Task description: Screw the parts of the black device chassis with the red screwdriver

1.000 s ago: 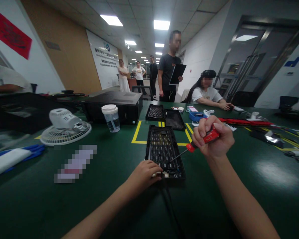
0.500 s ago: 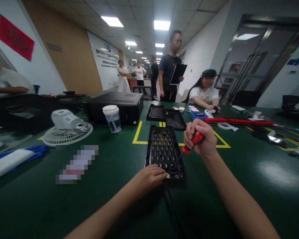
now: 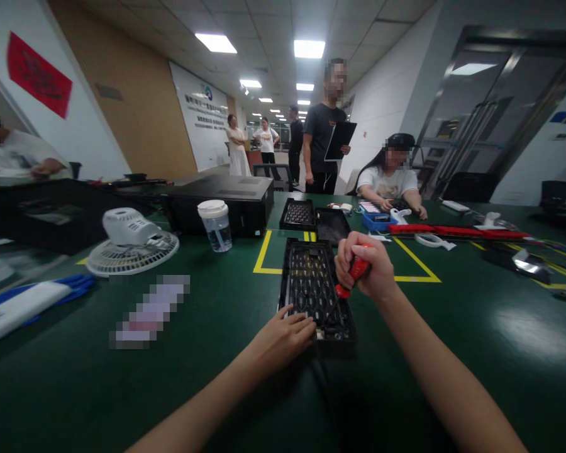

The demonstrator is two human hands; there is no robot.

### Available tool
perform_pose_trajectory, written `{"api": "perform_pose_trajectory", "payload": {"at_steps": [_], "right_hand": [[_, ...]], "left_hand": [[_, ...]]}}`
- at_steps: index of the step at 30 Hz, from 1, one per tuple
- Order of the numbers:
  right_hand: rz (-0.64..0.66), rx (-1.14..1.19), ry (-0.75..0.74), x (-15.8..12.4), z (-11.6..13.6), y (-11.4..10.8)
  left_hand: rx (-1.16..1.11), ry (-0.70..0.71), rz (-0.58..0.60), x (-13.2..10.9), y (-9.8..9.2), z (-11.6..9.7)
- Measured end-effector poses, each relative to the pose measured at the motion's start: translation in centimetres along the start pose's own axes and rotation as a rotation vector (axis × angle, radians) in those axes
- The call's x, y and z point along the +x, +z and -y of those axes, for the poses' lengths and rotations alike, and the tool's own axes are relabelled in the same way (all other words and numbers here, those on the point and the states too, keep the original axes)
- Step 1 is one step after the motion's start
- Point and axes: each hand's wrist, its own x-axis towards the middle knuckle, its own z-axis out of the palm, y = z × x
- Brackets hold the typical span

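Observation:
A long, open black casing (image 3: pixel 290 296) lies on the green table, with rows of small oval shapes inside and wiring at its near end. A dark cable (image 3: pixel 327 390) runs from that end toward me. My right hand (image 3: pixel 365 264) is wrapped around the red handle of a screwdriver (image 3: pixel 358 269). The screwdriver's thin shaft slants down into the near part of the casing; its tip is too dark to make out. My left hand (image 3: pixel 283 340) rests at the casing's near left corner, fingers stretched out and somewhat spread, fingertips beside the wiring.
Beyond the casing are a smaller black tray (image 3: pixel 298 215) and a black cover (image 3: pixel 332 228). To the left stand a lidded cup (image 3: pixel 216 229), a white fan (image 3: pixel 132 242) and a large black box (image 3: pixel 217 195). A blue bin (image 3: pixel 377 220) sits near a seated person (image 3: pixel 390 182).
My right hand and the screwdriver have shifted left, with the shaft more upright. The left hand's fingers have spread, the index finger lifting. The whole view has moved slightly.

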Motion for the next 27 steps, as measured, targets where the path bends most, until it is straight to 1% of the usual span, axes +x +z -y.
{"api": "perform_pose_trajectory", "payload": {"at_steps": [10, 19, 27], "right_hand": [[0.018, 0.011, 0.012, 0.3, -1.2, -0.1], [0.036, -0.013, 0.053, 0.4, -2.0, 0.1], [0.053, -0.015, 0.064, 0.5, -2.2, 0.2]], "left_hand": [[0.028, -0.075, 0.01, 0.0, 0.5, 0.0], [-0.05, -0.067, 0.08, -0.2, -0.1, 0.8], [-0.067, -0.056, 0.09, -0.2, -0.1, 1.0]]}}
